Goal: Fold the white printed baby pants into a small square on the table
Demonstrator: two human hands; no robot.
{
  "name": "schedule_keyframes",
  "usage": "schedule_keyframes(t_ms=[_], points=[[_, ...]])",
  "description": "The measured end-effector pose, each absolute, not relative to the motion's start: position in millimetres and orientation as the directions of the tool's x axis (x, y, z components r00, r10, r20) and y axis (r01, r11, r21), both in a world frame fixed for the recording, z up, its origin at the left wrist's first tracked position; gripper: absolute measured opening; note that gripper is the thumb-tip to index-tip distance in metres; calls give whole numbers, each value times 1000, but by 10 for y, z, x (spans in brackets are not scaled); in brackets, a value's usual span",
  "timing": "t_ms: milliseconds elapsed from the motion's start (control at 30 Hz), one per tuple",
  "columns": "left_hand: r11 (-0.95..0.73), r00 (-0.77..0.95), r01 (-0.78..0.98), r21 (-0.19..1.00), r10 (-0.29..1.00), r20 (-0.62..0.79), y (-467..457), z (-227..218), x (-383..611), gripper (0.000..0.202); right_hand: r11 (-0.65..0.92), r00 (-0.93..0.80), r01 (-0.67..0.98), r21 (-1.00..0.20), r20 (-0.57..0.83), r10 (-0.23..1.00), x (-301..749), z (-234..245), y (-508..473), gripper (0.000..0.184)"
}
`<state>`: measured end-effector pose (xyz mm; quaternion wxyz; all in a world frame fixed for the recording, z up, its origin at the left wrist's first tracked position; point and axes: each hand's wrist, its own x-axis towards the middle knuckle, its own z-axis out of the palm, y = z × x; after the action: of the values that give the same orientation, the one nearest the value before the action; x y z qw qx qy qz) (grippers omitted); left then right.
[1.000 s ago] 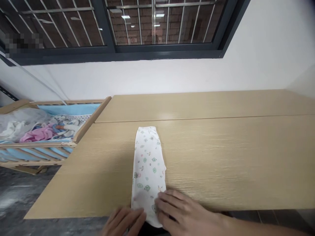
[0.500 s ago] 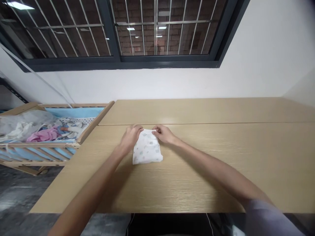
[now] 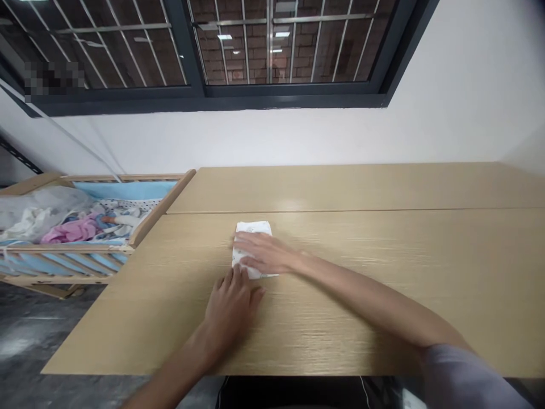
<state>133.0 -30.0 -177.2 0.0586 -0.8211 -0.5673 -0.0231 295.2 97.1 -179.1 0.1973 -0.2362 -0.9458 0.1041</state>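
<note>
A small folded white cloth (image 3: 255, 226) with a faint scattered print lies flat on the wooden table. Across its middle rests my right hand (image 3: 264, 253), palm down with fingers stretched out, covering much of it. My left hand (image 3: 232, 298) is at the cloth's lower left corner, fingertips touching or just beside it. Its thumb stands apart from the fingers, and nothing shows in its grasp. The cloth's lower right edge peeks out below my right hand.
The pale wood tabletop (image 3: 383, 238) stretches right, with a seam along its back part. At the left stands a wooden crib (image 3: 157, 207) with blue lining, holding a pink cloth (image 3: 72, 229) and other crumpled fabrics. A barred window (image 3: 272, 51) is in the wall behind.
Both hands have left the cloth's top corners. My right hand has moved onto the cloth and flattened; my left has come down to the near left corner. The view has shifted slightly.
</note>
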Motion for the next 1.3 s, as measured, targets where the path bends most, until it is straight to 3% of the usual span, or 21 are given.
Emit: schedule_keyframes(t_ms=[67, 133, 333, 533, 767, 1033, 1200, 1300], points=[[-359, 363, 931, -60, 928, 84, -305, -1839, 1323, 49, 916, -903, 291, -276, 238, 359, 2833, -1865, 906, 55], [-369, 374, 927, -61, 924, 83, -288, -1896, 1308, 49, 921, -932, 271, -280, 165, 324, 2773, -1965, 939, 59], [-354, 364, 929, -109, 927, 90, -264, -2006, 1260, 56, 837, -861, 467, -286, 66, 504, 2962, -2073, 1475, 63], [-356, 365, 927, -120, 929, 61, -257, -1980, 1265, 53, 831, -843, 468, -300, 130, 522, 3081, -2014, 1740, 57], [-418, 423, 902, -109, 906, 27, -246, -1908, 1248, 45, 814, -819, 467, -345, 179, 545, 3160, -1889, 1300, 63], [-451, 454, 886, -103, 891, 4, -178, -1864, 1197, 42, 810, -793, 508, -292, 209, 572, 3490, -2057, 851, 56], [-534, 534, 845, 0, 845, 5, -104, -1841, 929, 41, 820, -787, 516, -247, 240, 568, 3553, -1941, 561, 55], [-602, 600, 798, 35, 798, 57, -149, -1806, 814, 50, 806, -748, 542, -237, 299, 592, 3578, -1976, 324, 45]])
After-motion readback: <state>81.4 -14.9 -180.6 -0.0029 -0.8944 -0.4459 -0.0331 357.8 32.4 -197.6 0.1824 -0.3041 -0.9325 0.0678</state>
